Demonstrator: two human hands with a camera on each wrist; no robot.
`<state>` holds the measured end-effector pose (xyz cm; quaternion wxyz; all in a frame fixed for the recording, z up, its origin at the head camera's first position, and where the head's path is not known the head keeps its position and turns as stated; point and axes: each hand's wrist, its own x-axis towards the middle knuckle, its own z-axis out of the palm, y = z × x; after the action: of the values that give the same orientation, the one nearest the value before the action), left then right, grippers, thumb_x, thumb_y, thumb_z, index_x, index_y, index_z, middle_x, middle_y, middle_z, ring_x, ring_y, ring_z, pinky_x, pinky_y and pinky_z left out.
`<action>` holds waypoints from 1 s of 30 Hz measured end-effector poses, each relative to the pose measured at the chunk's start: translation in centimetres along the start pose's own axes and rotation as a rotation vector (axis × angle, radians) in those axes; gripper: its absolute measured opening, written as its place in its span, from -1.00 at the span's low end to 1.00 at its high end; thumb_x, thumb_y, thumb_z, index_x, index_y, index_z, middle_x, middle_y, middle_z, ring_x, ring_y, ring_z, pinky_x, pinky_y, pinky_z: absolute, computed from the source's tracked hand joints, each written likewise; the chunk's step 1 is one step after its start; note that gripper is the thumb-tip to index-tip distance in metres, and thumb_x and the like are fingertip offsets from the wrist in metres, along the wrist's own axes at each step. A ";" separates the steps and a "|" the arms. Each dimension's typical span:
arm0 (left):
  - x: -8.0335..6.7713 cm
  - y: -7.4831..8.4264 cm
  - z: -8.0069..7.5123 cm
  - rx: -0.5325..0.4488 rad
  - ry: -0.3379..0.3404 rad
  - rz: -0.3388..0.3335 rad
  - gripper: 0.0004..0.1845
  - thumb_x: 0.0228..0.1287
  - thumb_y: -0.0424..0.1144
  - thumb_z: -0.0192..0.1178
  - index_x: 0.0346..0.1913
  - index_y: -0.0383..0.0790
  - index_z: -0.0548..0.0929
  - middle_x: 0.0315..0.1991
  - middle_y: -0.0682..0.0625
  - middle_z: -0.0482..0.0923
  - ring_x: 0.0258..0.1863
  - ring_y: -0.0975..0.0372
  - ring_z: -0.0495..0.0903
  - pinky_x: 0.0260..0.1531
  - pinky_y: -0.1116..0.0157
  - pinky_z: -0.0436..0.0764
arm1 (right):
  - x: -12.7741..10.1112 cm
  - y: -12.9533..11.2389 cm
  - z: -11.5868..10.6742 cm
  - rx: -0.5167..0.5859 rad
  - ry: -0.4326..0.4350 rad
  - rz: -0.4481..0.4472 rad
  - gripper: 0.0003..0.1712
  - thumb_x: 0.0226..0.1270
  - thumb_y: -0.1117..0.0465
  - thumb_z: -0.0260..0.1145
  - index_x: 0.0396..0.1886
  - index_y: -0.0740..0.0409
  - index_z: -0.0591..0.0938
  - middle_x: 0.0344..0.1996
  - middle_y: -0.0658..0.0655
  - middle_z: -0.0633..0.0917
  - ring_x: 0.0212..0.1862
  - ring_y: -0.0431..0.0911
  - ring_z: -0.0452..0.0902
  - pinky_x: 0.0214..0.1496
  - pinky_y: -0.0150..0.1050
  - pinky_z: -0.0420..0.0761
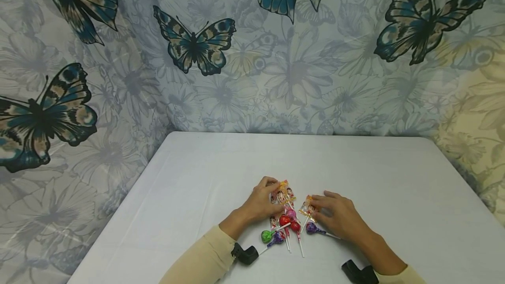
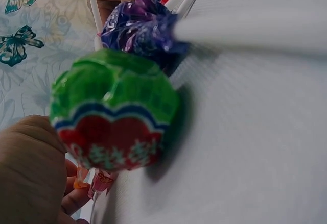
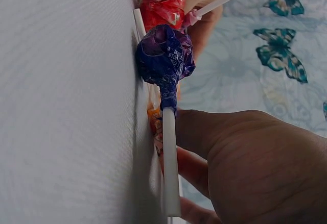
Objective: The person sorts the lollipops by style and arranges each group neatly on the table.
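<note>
A loose pile of wrapped lollipops lies on the white table. My left hand point(image 1: 260, 200) is at the pile's left side, fingers and thumb curved around orange-wrapped lollipops point(image 1: 283, 192). Close by lie a green lollipop point(image 1: 266, 236), a purple one point(image 1: 278, 237), red ones point(image 1: 285, 220) and a pink one point(image 1: 291, 214). To the right, my right hand point(image 1: 341, 214) pinches another orange-wrapped lollipop point(image 1: 307, 206) at its wrapper. Under that hand lies a second purple lollipop point(image 3: 166, 55), its white stick pointing toward the wrist. The green lollipop point(image 2: 112, 109) looms large in the left wrist view.
The white table point(image 1: 221, 157) runs back to a wall cloth point(image 1: 292, 78) printed with butterflies and flowers. Black wrist devices point(image 1: 245, 254) sit at both wrists, low over the tabletop. Several white lollipop sticks poke out toward the near side.
</note>
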<state>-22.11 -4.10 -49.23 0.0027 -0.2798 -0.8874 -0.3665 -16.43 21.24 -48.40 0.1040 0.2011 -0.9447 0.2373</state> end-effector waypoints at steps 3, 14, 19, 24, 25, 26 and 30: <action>0.0 0.0 0.1 -0.003 -0.003 -0.003 -0.23 0.07 -0.16 0.47 0.32 -0.38 0.41 0.20 0.00 0.30 0.15 0.16 0.39 0.11 0.28 0.40 | 0.0 0.0 0.1 -0.003 0.002 -0.004 -0.64 0.08 0.16 0.51 -0.08 0.09 0.75 0.03 0.09 0.67 0.17 0.29 0.42 0.10 0.32 0.34; 0.2 -0.4 -0.1 -0.067 0.075 -0.012 -0.33 0.07 -0.24 0.44 0.25 -0.41 0.48 0.17 -0.03 0.41 0.19 0.10 0.41 0.17 0.27 0.36 | 0.1 -0.2 -0.2 -0.014 -0.010 0.007 -0.63 0.09 0.16 0.51 -0.07 0.09 0.75 0.02 0.09 0.67 0.18 0.28 0.41 0.10 0.34 0.31; 0.2 -0.4 -0.2 -0.054 0.111 -0.012 -0.35 0.05 -0.25 0.45 0.22 -0.43 0.51 0.19 -0.07 0.44 0.21 0.07 0.41 0.21 0.26 0.32 | 0.1 -0.2 -0.1 -0.011 -0.008 0.012 -0.63 0.09 0.15 0.51 -0.07 0.09 0.75 0.02 0.08 0.67 0.18 0.28 0.42 0.10 0.34 0.31; 0.3 -0.4 -0.5 -0.057 0.126 -0.022 -0.33 0.04 -0.24 0.46 0.22 -0.43 0.50 0.21 -0.07 0.45 0.23 0.06 0.41 0.23 0.24 0.29 | 0.1 -0.2 0.0 -0.003 -0.001 0.008 -0.64 0.08 0.16 0.52 -0.08 0.08 0.75 0.02 0.09 0.67 0.17 0.29 0.42 0.10 0.34 0.32; 0.3 -0.5 -0.5 -0.051 0.125 -0.026 -0.32 0.04 -0.23 0.46 0.23 -0.43 0.50 0.21 -0.07 0.45 0.23 0.07 0.40 0.23 0.24 0.29 | 0.1 -0.2 0.0 -0.003 -0.005 0.011 -0.64 0.09 0.15 0.51 -0.08 0.07 0.75 0.02 0.09 0.67 0.17 0.29 0.42 0.10 0.34 0.31; 0.4 -0.5 -0.6 -0.049 0.122 -0.032 -0.32 0.04 -0.22 0.47 0.23 -0.42 0.49 0.22 -0.06 0.44 0.23 0.07 0.40 0.23 0.23 0.29 | 0.1 -0.2 0.0 -0.002 -0.008 0.014 -0.64 0.09 0.15 0.51 -0.07 0.07 0.75 0.02 0.09 0.67 0.18 0.29 0.41 0.10 0.34 0.31; 0.5 -0.7 -0.9 -0.050 0.116 -0.052 -0.32 0.03 -0.22 0.47 0.22 -0.41 0.50 0.22 -0.08 0.44 0.24 0.05 0.39 0.23 0.21 0.29 | 0.1 -0.2 0.0 0.009 -0.020 0.020 -0.64 0.10 0.14 0.51 -0.07 0.08 0.75 0.02 0.09 0.67 0.19 0.28 0.41 0.11 0.34 0.31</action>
<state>-23.08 -4.82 -48.85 0.0377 -0.2348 -0.8833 -0.4040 -16.45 21.06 -48.29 0.0911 0.1945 -0.9466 0.2405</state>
